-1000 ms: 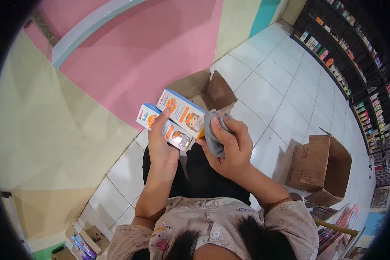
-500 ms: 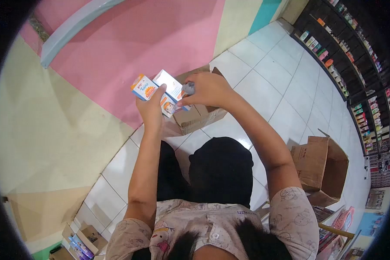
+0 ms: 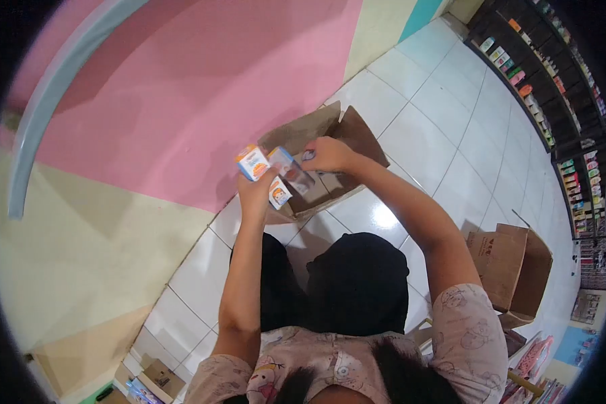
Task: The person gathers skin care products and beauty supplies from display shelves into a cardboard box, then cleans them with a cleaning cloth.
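Note:
My left hand is closed around a small white product box with orange and blue printing; its lower end shows past my thumb. Right beside it, over the carton, is a second white and blue box, smeared by motion. My right hand hovers above the carton with bent fingers, pinching something small and greyish that I cannot make out. Below both hands an open cardboard carton stands on the floor against the pink wall, flaps up.
Another open cardboard carton lies on the tiled floor to the right. Dark shelves full of products line the far right. At lower left stands a small carton with purple packs. A pale curved rail runs along the wall.
The view has shifted, showing more of the carton. The second box has swung to a more upright angle and is blurred. My right hand has drawn away from the boxes.

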`<state>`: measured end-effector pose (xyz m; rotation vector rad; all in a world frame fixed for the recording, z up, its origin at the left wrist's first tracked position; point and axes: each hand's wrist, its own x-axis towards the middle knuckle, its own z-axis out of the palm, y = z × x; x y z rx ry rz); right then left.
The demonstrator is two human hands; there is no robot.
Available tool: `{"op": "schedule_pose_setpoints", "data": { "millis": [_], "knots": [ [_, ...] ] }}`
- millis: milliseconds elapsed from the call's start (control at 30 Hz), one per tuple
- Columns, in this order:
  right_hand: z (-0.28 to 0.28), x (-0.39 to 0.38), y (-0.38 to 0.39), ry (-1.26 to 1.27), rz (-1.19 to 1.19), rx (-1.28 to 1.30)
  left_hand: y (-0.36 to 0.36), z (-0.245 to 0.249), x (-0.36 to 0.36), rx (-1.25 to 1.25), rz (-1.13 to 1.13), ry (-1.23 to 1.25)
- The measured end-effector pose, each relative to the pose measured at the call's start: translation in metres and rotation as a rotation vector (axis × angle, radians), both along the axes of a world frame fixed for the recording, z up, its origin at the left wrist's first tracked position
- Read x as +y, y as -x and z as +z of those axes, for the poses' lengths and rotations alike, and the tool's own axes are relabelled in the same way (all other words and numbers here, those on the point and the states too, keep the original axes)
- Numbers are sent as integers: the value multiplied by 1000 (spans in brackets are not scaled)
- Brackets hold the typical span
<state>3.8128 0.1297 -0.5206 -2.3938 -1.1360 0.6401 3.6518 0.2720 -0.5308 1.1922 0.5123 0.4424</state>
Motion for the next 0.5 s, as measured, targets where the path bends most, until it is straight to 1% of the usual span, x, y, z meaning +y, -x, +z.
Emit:
{"op": "schedule_pose_setpoints", "data": {
  "millis": [33,100,167,200,267,300,400,467,500],
  "knots": [
    [-12,3,-8,54,59,47,-2,-2,2,27,81,27],
    [-33,9,-18,157,178,142,-6,-5,3,40,56,32],
    [-50,15,-24,316,101,55,-10,-11,8,18,56,25],
    [-56,17,-27,398,63,12,-8,-12,14,9,79,80],
    [-63,14,-37,421,-65,15,1,-12,20,-12,124,190],
    [-66,11,-42,432,-128,17,6,2,18,29,162,161],
    [-103,-2,-59,382,-170,62,27,-1,24,38,159,153],
    [-125,-2,-66,378,-31,47,39,-8,25,55,150,206],
    [-127,-2,-66,377,40,39,43,-10,24,67,139,225]
  ]
}}
